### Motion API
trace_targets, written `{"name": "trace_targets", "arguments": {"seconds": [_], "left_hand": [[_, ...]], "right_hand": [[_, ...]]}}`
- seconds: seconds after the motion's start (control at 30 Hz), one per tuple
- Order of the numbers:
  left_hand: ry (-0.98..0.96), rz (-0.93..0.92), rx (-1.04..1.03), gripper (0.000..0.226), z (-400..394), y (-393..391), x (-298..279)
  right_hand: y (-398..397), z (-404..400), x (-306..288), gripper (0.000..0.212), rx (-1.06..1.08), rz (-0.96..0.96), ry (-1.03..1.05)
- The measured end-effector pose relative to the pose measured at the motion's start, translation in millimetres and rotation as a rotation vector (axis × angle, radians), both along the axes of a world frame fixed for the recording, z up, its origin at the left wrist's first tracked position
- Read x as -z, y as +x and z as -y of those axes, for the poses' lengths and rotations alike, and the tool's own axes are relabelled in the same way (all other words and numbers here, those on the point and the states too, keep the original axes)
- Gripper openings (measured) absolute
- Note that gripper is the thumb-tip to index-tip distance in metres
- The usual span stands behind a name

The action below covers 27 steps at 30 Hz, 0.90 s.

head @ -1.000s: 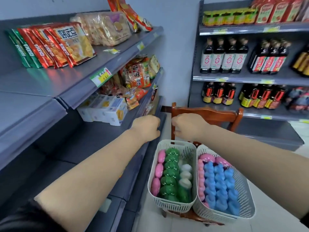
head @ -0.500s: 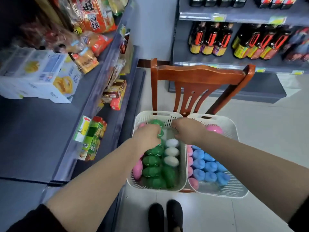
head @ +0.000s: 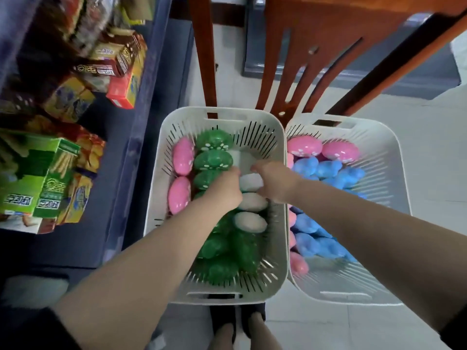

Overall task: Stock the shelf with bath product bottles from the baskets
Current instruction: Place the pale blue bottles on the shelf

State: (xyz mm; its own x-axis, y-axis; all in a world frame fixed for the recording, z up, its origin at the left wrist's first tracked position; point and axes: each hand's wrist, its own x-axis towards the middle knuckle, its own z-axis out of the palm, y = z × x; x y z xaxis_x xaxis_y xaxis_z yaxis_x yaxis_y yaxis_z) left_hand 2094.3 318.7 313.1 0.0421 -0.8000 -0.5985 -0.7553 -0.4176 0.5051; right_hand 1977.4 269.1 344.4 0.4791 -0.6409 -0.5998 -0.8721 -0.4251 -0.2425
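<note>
Two white slotted baskets stand side by side on a wooden chair (head: 290, 59). The left basket (head: 161, 157) holds pink bottles (head: 183, 156), green bottles (head: 213, 160) and white bottles (head: 251, 221). The right basket (head: 394, 157) holds blue bottles (head: 328, 170) and more pink bottles (head: 304, 146). Both my hands reach into the left basket. My left hand (head: 222, 188) has its fingers bent down between a green bottle and a white bottle (head: 250, 183); its grip is hidden. My right hand (head: 275, 183) curls its fingers over that same white bottle.
A dark blue shelf (head: 141, 127) runs along the left, close to the left basket, with snack boxes (head: 43, 173) and packets on it. Another grey shelf base (head: 417, 79) stands behind the chair. My feet (head: 237, 322) are on the pale tiled floor below the baskets.
The view has tilted further down and closer to the baskets. Both hands came down from the chair back into the left basket and now meet over a white bottle.
</note>
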Motion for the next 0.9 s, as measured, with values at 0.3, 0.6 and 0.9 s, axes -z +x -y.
{"name": "trace_targets", "arguments": {"seconds": [0.3, 0.6, 0.9], "left_hand": [[-0.020, -0.107, -0.181, 0.045, 15.4, 4.0, 52.5], [-0.084, -0.220, -0.231, 0.064, 3.8, 3.5, 53.7], [-0.162, -0.368, -0.244, 0.063, 4.9, 17.4, 9.5]], "right_hand": [[23.1, 9.0, 43.3, 0.011, 0.155, -0.049, 0.057], [31.6, 10.2, 62.4, 0.025, 0.316, 0.002, 0.035], [22.0, 23.1, 6.9, 0.038, 0.146, -0.012, -0.034]]}}
